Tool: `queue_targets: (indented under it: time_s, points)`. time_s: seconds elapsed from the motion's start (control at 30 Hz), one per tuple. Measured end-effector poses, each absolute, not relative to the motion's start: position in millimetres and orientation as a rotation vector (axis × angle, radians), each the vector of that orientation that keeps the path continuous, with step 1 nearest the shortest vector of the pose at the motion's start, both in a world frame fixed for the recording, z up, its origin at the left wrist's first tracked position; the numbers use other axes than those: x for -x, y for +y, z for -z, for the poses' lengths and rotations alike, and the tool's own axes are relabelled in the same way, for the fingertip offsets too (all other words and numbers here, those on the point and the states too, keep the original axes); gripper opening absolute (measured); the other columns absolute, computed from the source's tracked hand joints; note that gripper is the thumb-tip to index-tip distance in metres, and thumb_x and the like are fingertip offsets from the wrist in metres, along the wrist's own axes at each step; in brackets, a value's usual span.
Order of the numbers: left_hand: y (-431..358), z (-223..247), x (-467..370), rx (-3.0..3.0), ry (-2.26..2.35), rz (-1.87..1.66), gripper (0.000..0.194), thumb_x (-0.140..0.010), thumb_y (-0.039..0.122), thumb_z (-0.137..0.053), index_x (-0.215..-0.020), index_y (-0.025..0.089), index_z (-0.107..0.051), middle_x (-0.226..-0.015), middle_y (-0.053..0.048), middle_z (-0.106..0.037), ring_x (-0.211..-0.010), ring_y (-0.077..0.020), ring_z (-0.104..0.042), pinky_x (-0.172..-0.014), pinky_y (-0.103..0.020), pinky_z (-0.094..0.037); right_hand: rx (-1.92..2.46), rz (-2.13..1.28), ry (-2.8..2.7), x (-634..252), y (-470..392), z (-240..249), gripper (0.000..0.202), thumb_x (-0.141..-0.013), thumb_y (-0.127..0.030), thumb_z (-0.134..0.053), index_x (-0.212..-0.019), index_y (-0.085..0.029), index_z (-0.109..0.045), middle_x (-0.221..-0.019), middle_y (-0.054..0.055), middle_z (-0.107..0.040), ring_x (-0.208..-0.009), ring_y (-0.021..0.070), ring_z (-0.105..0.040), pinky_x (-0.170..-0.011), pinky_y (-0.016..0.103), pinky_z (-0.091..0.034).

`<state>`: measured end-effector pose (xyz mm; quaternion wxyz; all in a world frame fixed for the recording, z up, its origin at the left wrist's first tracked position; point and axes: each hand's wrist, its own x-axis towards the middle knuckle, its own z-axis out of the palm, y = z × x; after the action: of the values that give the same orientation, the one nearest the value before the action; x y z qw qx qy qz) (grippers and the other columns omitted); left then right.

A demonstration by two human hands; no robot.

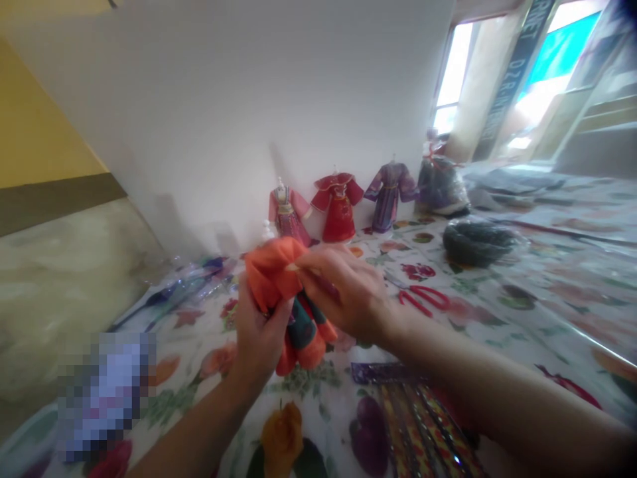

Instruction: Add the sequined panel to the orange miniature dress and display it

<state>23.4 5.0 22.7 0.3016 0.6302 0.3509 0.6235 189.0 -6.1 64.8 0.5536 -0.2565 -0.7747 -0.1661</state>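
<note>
A small orange doll dress (273, 271) with a dark green patterned skirt is in the middle of the head view, above the table. My left hand (259, 332) grips it from below and the left, thumb across its front. From the right, my right hand (348, 289) is closed in a pinch at the orange cloth. A small pale tip shows at its fingertips, too blurred to name. Behind the dress stand doll outfits on small stands: a pink dress (289, 216), a red dress (339, 209) and a purple robe (391, 198).
Scissors with red handles (425, 299) lie right of my hands. Patterned shiny strips (423, 425) lie in front. A dark coil in clear wrap (478, 242) and a tied plastic bag (442, 182) stand farther right. Clear plastic (194, 285) lies at left on the fruit-print tablecloth (308, 411).
</note>
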Motion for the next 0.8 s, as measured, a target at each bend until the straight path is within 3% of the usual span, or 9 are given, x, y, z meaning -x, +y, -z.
queue_targets:
  time_s: [0.23, 0.4, 0.63, 0.8]
  points:
    - [6.7, -22.5, -23.0, -1.687, 0.963, -1.646, 0.053, -0.081, 0.025, -0.074, -0.129, 0.022, -0.051, -0.117, -0.006, -0.063, -0.106, -0.0221, -0.061, -0.093, -0.034, -0.049, 0.662, 0.312, -1.839, -184.1, -2.0, -58.7, 0.007, -0.097, -0.014, -0.055, -0.102, -0.016, -0.058, -0.090, 0.005, -0.070, -0.081, 0.0141, -0.064, -0.076, 0.027, -0.051]
    - [5.7, -23.8, -24.1, -1.697, 0.935, -1.653, 0.051, -0.082, 0.024, -0.074, -0.128, 0.021, -0.052, -0.116, -0.005, -0.063, -0.104, -0.0207, -0.062, -0.092, -0.032, -0.049, 0.721, 0.190, -1.819, -180.3, -5.1, -57.3, 0.006, -0.096, -0.016, -0.057, -0.101, -0.018, -0.059, -0.086, 0.001, -0.068, -0.075, 0.0118, -0.062, -0.071, 0.025, -0.049]
    - [7.2, -21.2, -21.7, -1.659, 0.969, -1.647, 0.045, -0.079, 0.025, -0.075, -0.119, 0.021, -0.054, -0.107, -0.004, -0.063, -0.093, -0.0192, -0.063, -0.080, -0.029, -0.052, 0.741, 0.291, -1.770, -184.7, -12.2, -65.8, 0.007, -0.095, -0.016, -0.057, -0.100, -0.020, -0.059, -0.082, 0.000, -0.068, -0.071, 0.0120, -0.061, -0.066, 0.026, -0.049]
    - [8.2, -20.6, -22.1, -1.682, 0.981, -1.673, 0.048, -0.079, 0.027, -0.075, -0.121, 0.021, -0.054, -0.107, -0.004, -0.063, -0.096, -0.0201, -0.062, -0.083, -0.031, -0.051, 0.758, 0.316, -1.780, -186.4, -6.1, -63.7, 0.006, -0.095, -0.015, -0.056, -0.097, -0.019, -0.059, -0.078, -0.001, -0.066, -0.072, 0.0122, -0.060, -0.068, 0.026, -0.048]
